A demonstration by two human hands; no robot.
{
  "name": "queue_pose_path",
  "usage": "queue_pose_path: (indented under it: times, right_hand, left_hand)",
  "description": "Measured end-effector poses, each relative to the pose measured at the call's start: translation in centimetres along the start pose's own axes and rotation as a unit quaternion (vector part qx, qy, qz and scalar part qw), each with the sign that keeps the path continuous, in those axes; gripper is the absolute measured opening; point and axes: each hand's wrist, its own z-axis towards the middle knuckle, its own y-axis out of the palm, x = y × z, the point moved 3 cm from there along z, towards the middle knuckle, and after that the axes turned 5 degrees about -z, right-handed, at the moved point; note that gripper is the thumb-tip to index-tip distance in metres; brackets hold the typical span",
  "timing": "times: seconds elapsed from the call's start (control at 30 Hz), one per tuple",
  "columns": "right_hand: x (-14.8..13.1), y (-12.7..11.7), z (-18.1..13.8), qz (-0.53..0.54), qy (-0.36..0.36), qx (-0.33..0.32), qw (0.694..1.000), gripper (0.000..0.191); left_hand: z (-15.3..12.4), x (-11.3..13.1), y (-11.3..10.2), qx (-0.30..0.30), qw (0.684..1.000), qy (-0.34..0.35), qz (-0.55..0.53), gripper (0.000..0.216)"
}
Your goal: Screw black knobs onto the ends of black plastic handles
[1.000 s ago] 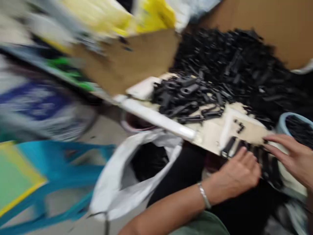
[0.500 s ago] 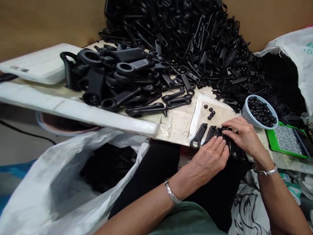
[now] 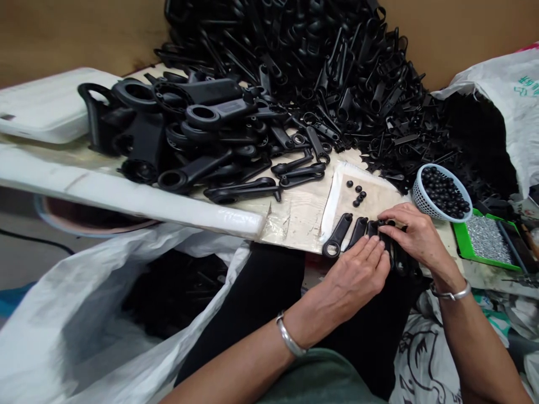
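Observation:
A row of black plastic crank handles lies along the table's front edge, the leftmost handle (image 3: 337, 235) showing a ring at its near end and a peg at its far end. My left hand (image 3: 357, 275) is closed over the middle of the row, fingertips pressed together on one of the handles. From the right, my right hand (image 3: 415, 233) reaches over the same handle, thumb and forefinger pinched at its far end. What sits between those fingertips is hidden. Several small round black knobs (image 3: 359, 196) rest on a pale cloth-edged pad (image 3: 379, 193) just beyond the row.
A light-blue basket (image 3: 421, 196) of black knobs stands right of my hands, beside a green tray (image 3: 461, 238) of small metal pieces. Behind rises a large heap of black parts (image 3: 295, 67). A white-wrapped edge bar (image 3: 168, 202) runs left, above an open white sack (image 3: 84, 314).
The whole scene has shifted slightly left in view as the camera turned. Both hands keep almost the same position on the handles.

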Motion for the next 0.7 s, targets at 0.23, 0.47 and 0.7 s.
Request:
queue_pose_path:
  times: [0.23, 0.47, 0.7]
  right_hand:
    - [0.4, 0.2, -0.2, 0.03, 0.044, 0.002, 0.999, 0.012]
    - [0.1, 0.3, -0.2, -0.027, 0.012, 0.005, 1.0, 0.01]
    - [-0.7, 0.2, 0.2, -0.093, -0.039, -0.035, 0.994, 0.008]
  left_hand:
    - [0.1, 0.1, 0.1, 0.012, 1.0, 0.0, -0.001, 0.035]
    - [0.1, 0.0, -0.1, 0.006, 1.0, 0.002, 0.001, 0.035]
    - [-0.1, -0.1, 0.3, -0.006, 1.0, 0.012, -0.005, 0.036]
